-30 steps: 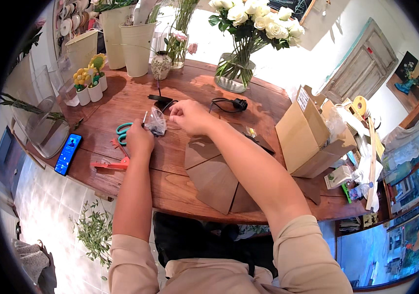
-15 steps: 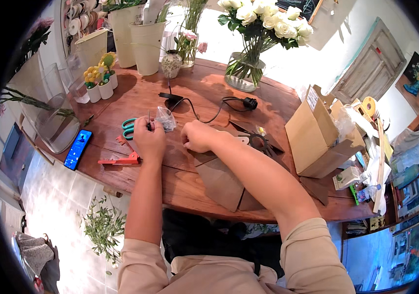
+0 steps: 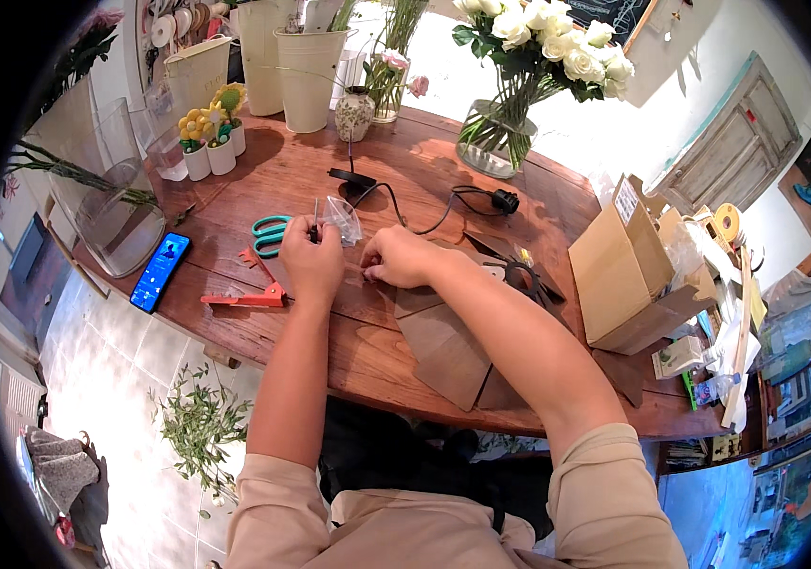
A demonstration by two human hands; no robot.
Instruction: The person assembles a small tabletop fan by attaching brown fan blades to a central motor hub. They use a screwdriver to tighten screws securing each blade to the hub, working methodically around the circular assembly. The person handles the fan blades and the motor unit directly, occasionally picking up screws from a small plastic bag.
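Note:
My left hand [image 3: 315, 261] is closed around a thin tool [image 3: 316, 220] with a metal shaft and a dark lower part; its exact kind is hard to make out. A small clear plastic bag [image 3: 345, 220] lies just beyond it. My right hand [image 3: 396, 256] rests low over the wood with its fingertips pinched together; whatever they hold is too small to name. Teal-handled scissors [image 3: 270, 235] and a red plier-like tool [image 3: 255, 296] lie to the left of my left hand. Brown flat sheets [image 3: 443, 346] lie partly under my right forearm.
A black cable with a plug [image 3: 504, 201] runs across the wooden table [image 3: 358, 356]. A lit phone [image 3: 160, 273] lies at the left edge. Glass vases, cream buckets [image 3: 309, 81] and white roses [image 3: 557, 43] stand behind; an open cardboard box [image 3: 619, 275] is at right.
The whole view has shifted slightly, moving the table things right and a little up. My right fingertips have drawn into a pinch near the wood. My left hand keeps its grip on the thin tool.

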